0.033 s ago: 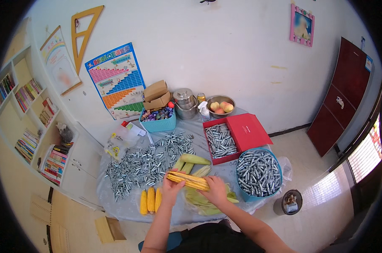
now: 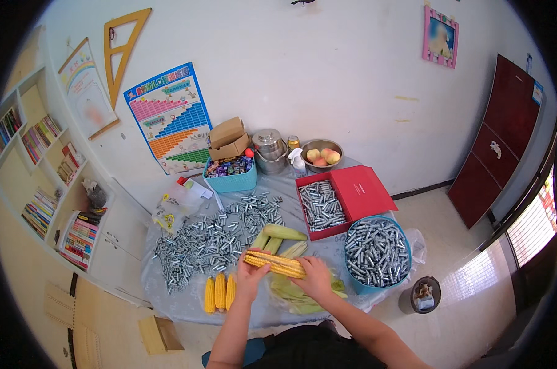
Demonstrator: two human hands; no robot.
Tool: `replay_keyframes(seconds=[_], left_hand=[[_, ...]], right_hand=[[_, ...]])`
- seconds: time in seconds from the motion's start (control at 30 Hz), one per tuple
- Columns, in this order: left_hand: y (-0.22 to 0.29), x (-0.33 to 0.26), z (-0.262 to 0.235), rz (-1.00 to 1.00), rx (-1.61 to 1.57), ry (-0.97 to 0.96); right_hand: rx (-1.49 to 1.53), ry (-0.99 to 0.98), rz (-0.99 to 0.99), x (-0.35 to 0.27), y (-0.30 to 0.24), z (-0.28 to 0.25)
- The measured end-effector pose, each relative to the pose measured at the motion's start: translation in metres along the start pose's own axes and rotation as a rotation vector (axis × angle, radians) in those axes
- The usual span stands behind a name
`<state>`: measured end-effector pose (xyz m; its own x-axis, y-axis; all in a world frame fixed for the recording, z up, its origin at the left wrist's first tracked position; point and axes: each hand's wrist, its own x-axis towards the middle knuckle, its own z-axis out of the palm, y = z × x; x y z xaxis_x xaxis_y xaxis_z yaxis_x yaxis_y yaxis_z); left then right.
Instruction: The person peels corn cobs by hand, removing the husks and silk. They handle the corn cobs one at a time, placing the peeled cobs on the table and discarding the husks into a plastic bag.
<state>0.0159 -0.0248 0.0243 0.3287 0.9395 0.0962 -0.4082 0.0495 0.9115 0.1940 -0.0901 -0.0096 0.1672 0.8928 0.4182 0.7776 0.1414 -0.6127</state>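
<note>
Left hand (image 2: pixel 250 278) and right hand (image 2: pixel 314 277) both closed around one corn cob (image 2: pixel 274 264), held just above the desk (image 2: pixel 254 310) near its front edge. Cob's long axis runs left to right between the hands; left grip wraps its left end, right grip its right end with husk. Peeled cobs (image 2: pixel 219 293) lie just left. Unhusked ears (image 2: pixel 278 235) sit beyond; metal cylinders (image 2: pixel 210 237) are farther back.

Corn cob (image 2: pixel 274 265): yellow, husk stripped, kernels bare. Lies roughly level, slanting slightly down to the right, lifted just above the worktop (image 2: pixel 254 310) near its front edge. Left end and right end each gripped; pale green husk leaves lie beneath it.
</note>
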Motion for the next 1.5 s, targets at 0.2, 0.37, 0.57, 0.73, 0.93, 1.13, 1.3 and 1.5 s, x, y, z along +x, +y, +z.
replay_keyframes(seconds=[0.2, 0.37, 0.57, 0.73, 0.93, 1.13, 1.3, 1.5], left_hand=[[-0.007, -0.001, 0.003, 0.079, 0.105, -0.094], [-0.014, -0.007, 0.024, 0.049, 0.204, -0.058], [-0.017, -0.007, 0.029, 0.09, 0.336, -0.051], [-0.021, -0.007, 0.025, 0.065, 0.317, -0.05], [-0.011, 0.004, 0.001, 0.181, 0.193, 0.065], [0.018, 0.004, -0.013, 0.063, 0.012, 0.219], [0.003, 0.006, -0.013, 0.174, 0.175, 0.136], [0.004, 0.002, 0.005, 0.147, 0.227, 0.074]], right_hand=[[0.318, 0.064, -0.075, 0.009, 0.001, -0.001], [0.679, 0.059, -0.05, 0.025, -0.025, -0.001], [0.727, 0.138, 0.039, 0.024, -0.027, 0.007], [0.558, 0.168, -0.044, 0.025, -0.028, 0.006], [0.907, 0.208, 0.429, 0.002, 0.03, 0.002], [0.585, 0.036, 0.504, -0.035, 0.094, 0.001], [0.159, 0.116, 0.203, -0.023, 0.062, -0.005], [0.03, 0.006, -0.169, 0.007, 0.011, -0.016]])
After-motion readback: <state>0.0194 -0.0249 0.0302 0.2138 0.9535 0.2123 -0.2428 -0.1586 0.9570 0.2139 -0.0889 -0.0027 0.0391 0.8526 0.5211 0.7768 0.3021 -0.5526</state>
